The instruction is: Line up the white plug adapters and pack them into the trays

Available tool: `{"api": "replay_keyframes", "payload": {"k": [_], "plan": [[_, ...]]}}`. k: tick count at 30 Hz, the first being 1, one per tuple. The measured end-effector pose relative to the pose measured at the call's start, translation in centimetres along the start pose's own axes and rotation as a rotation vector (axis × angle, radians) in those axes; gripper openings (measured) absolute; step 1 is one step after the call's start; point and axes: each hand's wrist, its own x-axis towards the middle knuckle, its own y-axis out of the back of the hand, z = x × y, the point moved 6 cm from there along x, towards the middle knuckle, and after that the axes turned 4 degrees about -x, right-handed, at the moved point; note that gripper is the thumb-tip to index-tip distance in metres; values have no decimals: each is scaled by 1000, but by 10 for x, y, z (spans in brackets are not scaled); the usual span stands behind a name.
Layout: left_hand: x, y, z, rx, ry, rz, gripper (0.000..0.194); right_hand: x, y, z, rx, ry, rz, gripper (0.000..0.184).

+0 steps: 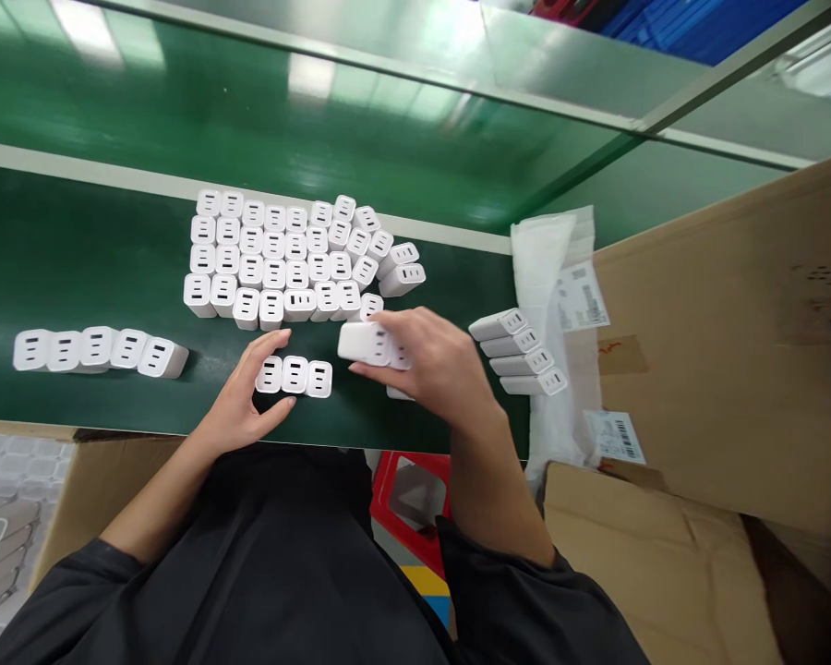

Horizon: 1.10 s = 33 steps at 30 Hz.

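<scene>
My left hand [246, 397] curves in a C around the left end of a short row of three white charger blocks [295, 375]. Its thumb and fingers are apart, with a gap between them and the blocks. Closer to the middle right, my right hand [433, 365] is closed on white charger blocks [364, 343], at least two side by side, tilted so a blank side shows. Part of another white block [400, 393] peeks out beneath that hand. Behind both hands stands a large group of upright white chargers [273, 245] with port slots facing up.
A row of several chargers [97, 348] is at the left, and another stack [519, 351] lies at the right beside a plastic bag [554, 277]. Cardboard boxes [734, 351] border the right side. A red stool [388, 499] is below the green table [471, 406].
</scene>
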Motion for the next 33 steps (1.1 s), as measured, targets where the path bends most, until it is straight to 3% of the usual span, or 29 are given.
{"api": "replay_keyframes", "payload": {"k": [4,8,12,15,19,25,29,33], "plan": [[-1,0,0,-20,7,2,74,-12,18,50,-87,-274,99,51],[-1,-1,-1,-40,20,-1,75,-37,-5,97,-200,-473,-56,58],[-2,-1,-1,-53,28,3,76,-53,-24,112,-217,-500,-102,58],[-3,-1,-2,-82,47,-1,75,-51,-11,93,-212,-444,38,63],[-4,-1,-2,-116,49,-2,75,-38,10,36,-70,-296,214,51],[-4,-1,-6,-154,60,7,77,-13,-23,-49,269,-34,90,51],[-6,2,-7,-215,47,26,79,-2,-45,-70,264,19,-6,58],[-7,7,-5,-272,0,88,75,11,-53,-82,193,57,-99,53]]}}
